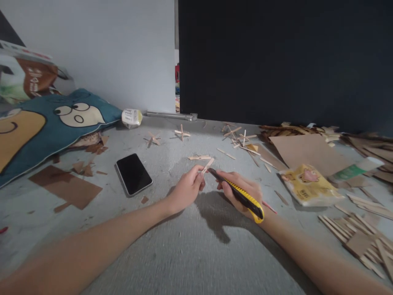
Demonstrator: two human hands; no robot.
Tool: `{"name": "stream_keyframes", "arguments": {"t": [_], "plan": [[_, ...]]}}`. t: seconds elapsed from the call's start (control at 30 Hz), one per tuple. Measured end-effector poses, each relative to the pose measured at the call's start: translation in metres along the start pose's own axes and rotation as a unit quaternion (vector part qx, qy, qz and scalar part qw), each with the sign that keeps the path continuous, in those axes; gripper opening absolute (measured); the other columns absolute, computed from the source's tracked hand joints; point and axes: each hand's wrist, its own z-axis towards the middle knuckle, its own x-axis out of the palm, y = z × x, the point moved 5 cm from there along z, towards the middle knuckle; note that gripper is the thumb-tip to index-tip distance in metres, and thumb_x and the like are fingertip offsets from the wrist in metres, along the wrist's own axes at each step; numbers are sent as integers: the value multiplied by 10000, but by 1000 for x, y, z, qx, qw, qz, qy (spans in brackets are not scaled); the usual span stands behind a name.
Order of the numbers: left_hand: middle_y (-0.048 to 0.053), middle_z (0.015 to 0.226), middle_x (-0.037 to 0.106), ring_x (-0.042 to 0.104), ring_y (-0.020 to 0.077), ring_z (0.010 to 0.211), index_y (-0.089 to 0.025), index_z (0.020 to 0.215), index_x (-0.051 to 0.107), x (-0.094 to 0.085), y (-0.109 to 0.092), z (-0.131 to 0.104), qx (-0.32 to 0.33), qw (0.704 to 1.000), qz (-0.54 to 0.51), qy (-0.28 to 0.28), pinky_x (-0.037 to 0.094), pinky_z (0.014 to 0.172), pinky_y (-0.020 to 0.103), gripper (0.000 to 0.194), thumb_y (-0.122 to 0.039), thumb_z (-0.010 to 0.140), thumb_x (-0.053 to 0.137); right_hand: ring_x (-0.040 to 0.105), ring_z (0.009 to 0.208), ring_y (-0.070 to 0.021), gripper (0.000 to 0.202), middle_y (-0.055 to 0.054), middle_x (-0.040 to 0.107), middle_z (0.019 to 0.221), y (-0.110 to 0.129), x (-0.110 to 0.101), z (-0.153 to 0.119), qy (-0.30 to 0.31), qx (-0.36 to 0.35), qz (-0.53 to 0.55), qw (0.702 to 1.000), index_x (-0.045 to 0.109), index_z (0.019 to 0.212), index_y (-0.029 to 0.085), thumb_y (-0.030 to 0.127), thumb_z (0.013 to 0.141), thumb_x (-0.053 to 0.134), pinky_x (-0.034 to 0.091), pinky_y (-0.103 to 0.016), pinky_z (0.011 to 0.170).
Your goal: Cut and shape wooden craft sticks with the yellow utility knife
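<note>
Between the thumb and fingers of my left hand (188,187) is a wooden craft stick (208,164), its far end pointing up and away to the right. My right hand (241,187) is closed around a yellow and black utility knife (242,196). The knife's front end is at the stick, close to my left fingertips; whether the blade touches the wood I cannot tell. Just beyond my hands, a short pile of craft sticks (199,157) lies on the grey tabletop (184,258). Another thin stick (226,154) lies to its right.
Left of my hands lie a black-screened phone (134,174), brown cardboard (66,186) and a blue cushion (76,123). Crossed-stick pieces (182,133) stand at the back. On the right are a yellow packet (309,185), a green-white tube (356,169) and many loose sticks (346,229).
</note>
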Motion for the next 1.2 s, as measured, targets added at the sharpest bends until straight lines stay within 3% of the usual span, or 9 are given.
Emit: {"name": "stream_keyframes", "arguments": {"t": [0.43,0.73,0.97,1.1,1.2], "plan": [[-45,668,543,517,136,620,-211,1071,552,-1,-3,0,12,1000,9,1,382,628,271,265,-396,1075,362,735,715,-165,350,-34,747,862,-2,2,1,19,-21,9,1000,676,1348,252,171,1035,541,621,-297,692],[-42,681,566,532,143,618,-210,1123,541,0,4,0,12,998,57,-8,406,649,275,238,-338,1074,346,773,868,-189,393,-120,774,1075,8,10,4,73,-47,-47,995,638,1395,214,145,1037,491,637,-323,814],[-41,682,539,493,137,605,-215,1119,531,0,5,-1,18,998,55,13,375,613,265,213,-309,1073,346,759,842,-191,374,-98,759,1022,12,11,6,69,9,-1,998,644,1380,235,168,1048,483,640,-340,817],[-35,691,554,498,140,610,-213,1085,524,2,7,0,16,998,64,8,377,605,273,156,-247,1042,378,746,831,-212,437,-101,743,1011,14,20,1,84,8,-13,996,605,1438,262,159,1026,506,639,-338,778],[-29,698,564,510,147,613,-214,1067,508,4,5,-1,16,996,84,12,376,606,285,143,-193,1016,376,727,780,-200,423,-81,725,948,14,23,-3,60,25,-18,998,607,1425,264,164,1027,508,624,-315,729]]}}
